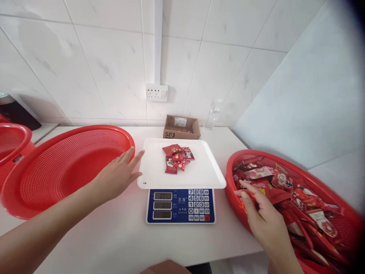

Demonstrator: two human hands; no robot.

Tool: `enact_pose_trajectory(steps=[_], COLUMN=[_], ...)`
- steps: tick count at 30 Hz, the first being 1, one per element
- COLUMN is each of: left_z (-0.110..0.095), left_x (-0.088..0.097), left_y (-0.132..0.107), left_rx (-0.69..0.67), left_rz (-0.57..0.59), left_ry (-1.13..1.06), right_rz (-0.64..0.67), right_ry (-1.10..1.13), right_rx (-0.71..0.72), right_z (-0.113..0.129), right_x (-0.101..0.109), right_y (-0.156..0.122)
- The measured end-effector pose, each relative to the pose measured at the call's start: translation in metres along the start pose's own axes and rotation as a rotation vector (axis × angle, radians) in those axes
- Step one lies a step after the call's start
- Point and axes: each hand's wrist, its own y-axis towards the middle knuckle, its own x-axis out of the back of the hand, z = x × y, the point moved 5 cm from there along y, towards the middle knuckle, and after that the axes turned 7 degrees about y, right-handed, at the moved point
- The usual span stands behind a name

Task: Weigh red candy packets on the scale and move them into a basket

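Packets (281,193) lie partly hidden behind the right hand (265,219).

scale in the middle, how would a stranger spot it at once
On the white table against the tiled wall, look between the big red basket on the left and the packet-filled basket on the right. There sits the scale; it alone has a blue front with number keys and three displays.

On the tray (199,171) right of the left hand (118,173), packets (177,156) are spread. One basket (82,167) is set left of that hand, a second basket (256,153) under the right hand (264,215).
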Motion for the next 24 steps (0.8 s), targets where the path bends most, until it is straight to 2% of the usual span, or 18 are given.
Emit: enact_pose_trajectory(steps=[5, 7, 11, 17, 21, 24], left_z=[-0.064, -0.084, -0.107, -0.109, -0.095, -0.076], left_x=[-0.005, -0.01, -0.022, -0.028, -0.021, -0.009], left_y=[0.034, 0.049, 0.075, 0.088, 0.086, 0.078], left_rx=[-0.368, -0.432, -0.423, -0.386, -0.364, -0.316], left_rz=[0.22, 0.213, 0.129, 0.096, 0.062, 0.04], left_ry=[-0.066, -0.084, -0.075, -0.187, -0.276, -0.279], right_rz=[-0.009, -0.012, -0.012, 0.002, 0.006, 0.006], right_ry=[0.012, 0.019, 0.031, 0.03, 0.042, 0.061], right_rx=[0.032, 0.029, 0.027, 0.049, 0.045, 0.039], right_z=[-0.001, -0.003, -0.005, 0.001, 0.004, 0.004], right_x=[-0.001, -0.001, -0.003, 0.0, 0.0, -0.001], right_y=[0.0, 0.0, 0.0, -0.001, -0.001, 0.0])
